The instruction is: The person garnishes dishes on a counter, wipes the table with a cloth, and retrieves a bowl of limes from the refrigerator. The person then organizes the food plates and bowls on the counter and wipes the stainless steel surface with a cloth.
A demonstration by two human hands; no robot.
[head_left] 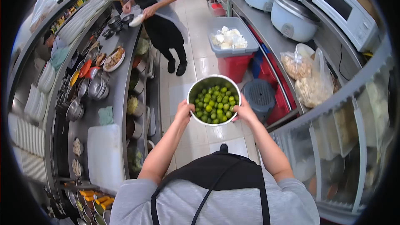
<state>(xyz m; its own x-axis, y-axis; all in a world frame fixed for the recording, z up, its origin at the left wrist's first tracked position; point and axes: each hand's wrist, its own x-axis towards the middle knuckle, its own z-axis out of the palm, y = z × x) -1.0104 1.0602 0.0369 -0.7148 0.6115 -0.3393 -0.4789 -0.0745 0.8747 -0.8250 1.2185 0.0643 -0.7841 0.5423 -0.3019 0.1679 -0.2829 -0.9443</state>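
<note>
A round metal pot full of small green limes is held out in front of my body, above the tiled floor. My left hand grips its left side, with the thumb over the rim. On the opposite side, my right hand grips the wall in the same way. The fingers under and behind the pot are partly hidden. The pot is tilted so that its mouth faces me, and the limes lie loose inside it.
A steel counter on the left carries a white cutting board and metal bowls. Another person stands ahead on the left. On the right are a grey bin, a tub on a red container, rice cookers and a glass-doored fridge.
</note>
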